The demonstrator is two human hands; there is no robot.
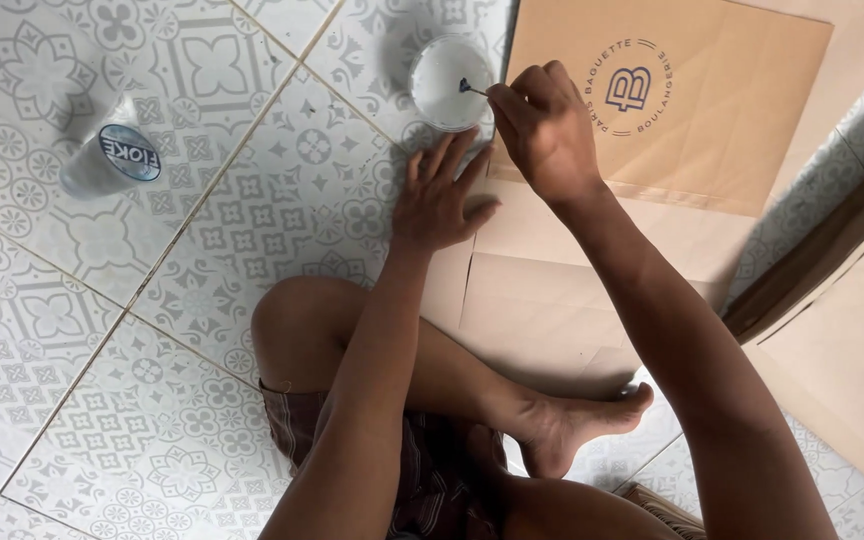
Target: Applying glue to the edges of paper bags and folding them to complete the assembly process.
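Note:
My right hand (pixel 544 130) pinches a thin brush (pixel 472 88) whose dark blue tip reaches over a small clear cup (pixel 447 80) with pale liquid on the tiled floor. My left hand (pixel 437 195) lies flat with fingers spread on the tiles, its fingertips just below the cup and beside the edge of a brown paper sheet (pixel 692 130). The sheet bears a round printed emblem and lies right of the cup. Most of the brush handle is hidden inside my right hand.
A clear plastic bottle (pixel 112 155) with a blue-grey cap stands on the patterned grey-white tiles (pixel 152 380) at the left. More brown paper (pixel 542 310) lies under my arms. A dark wooden strip (pixel 822 250) runs along the right. My folded leg and bare foot (pixel 572 425) are below.

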